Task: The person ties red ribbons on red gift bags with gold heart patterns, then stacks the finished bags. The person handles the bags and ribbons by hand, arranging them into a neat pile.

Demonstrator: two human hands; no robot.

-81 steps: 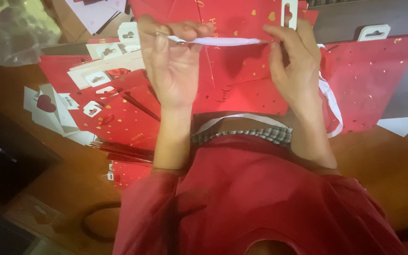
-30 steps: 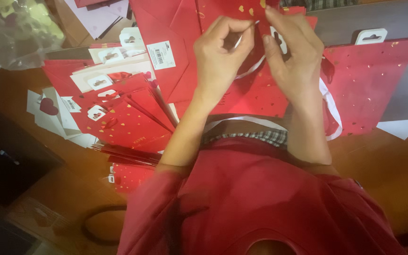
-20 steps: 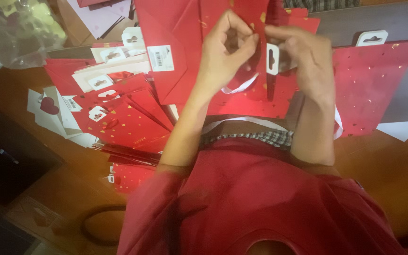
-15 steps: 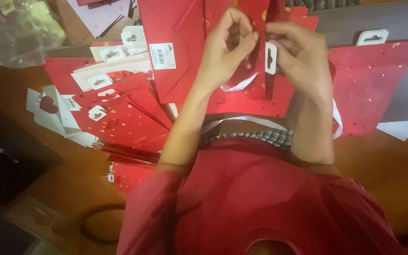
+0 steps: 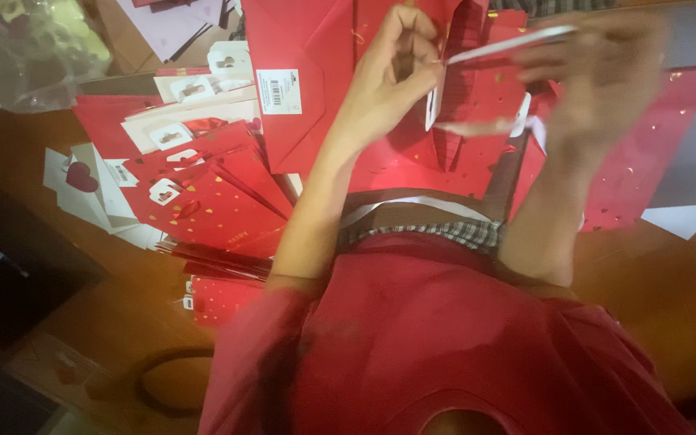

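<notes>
My left hand [image 5: 388, 80] is closed, pinching the top edge of a red paper gift bag [image 5: 308, 105] with gold specks that I hold up in front of me. My right hand [image 5: 606, 76], blurred by motion, grips a white ribbon handle [image 5: 509, 44] that runs from the left hand's fingertips out to the right. A white hang tag [image 5: 431, 109] dangles below the left hand. Another loop of white ribbon [image 5: 477, 127] hangs under the right hand's fingers.
A pile of flat red gift bags [image 5: 203, 201] with white tags lies on the wooden table [image 5: 670, 274] at left. One more red bag [image 5: 646, 161] lies at right beside white paper [image 5: 694, 213]. White heart cards [image 5: 82, 177], a clear plastic bag [image 5: 34, 48] and a black cable loop [image 5: 163, 387] are also around.
My hands were close together at the bag's top. The right hand has now swung out to the right, drawing the white ribbon taut away from the left hand.
</notes>
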